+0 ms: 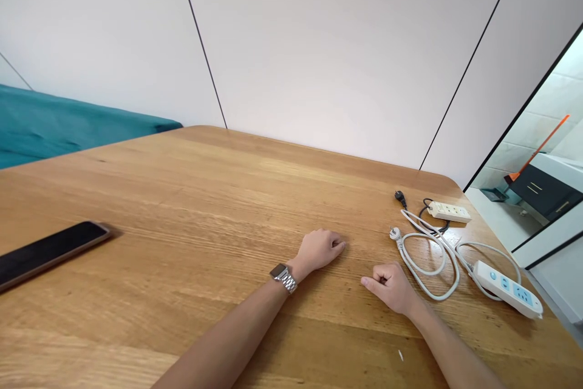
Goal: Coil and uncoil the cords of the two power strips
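White power strip (507, 287) with blue sockets lies on the right side of a wooden bench (191, 195), near the right edge. Its white cable (430, 255) loops across the wood to the left of it and ends in a white plug (395, 233). The right hand (390, 287) rests on the bench just left of the cable loop, near it but apart from it; the fingers are curled loosely into a fist that grips nothing. The left hand (320, 249) rests knuckles-up on the bench a little further left, fingers bent under and holding nothing, with a metal wristwatch (283, 277) on the wrist. Both forearms reach in from the bottom of the view.

Behind the white cable lies a second, cream-coloured power strip (449, 212) with a dark cable and a black plug (400, 197); the two cables cross near it. Far to the left, a dark phone (48, 251) lies flat, screen up. A teal sofa (59, 125) shows beyond the left end of the bench, against a pale wall (319, 49).
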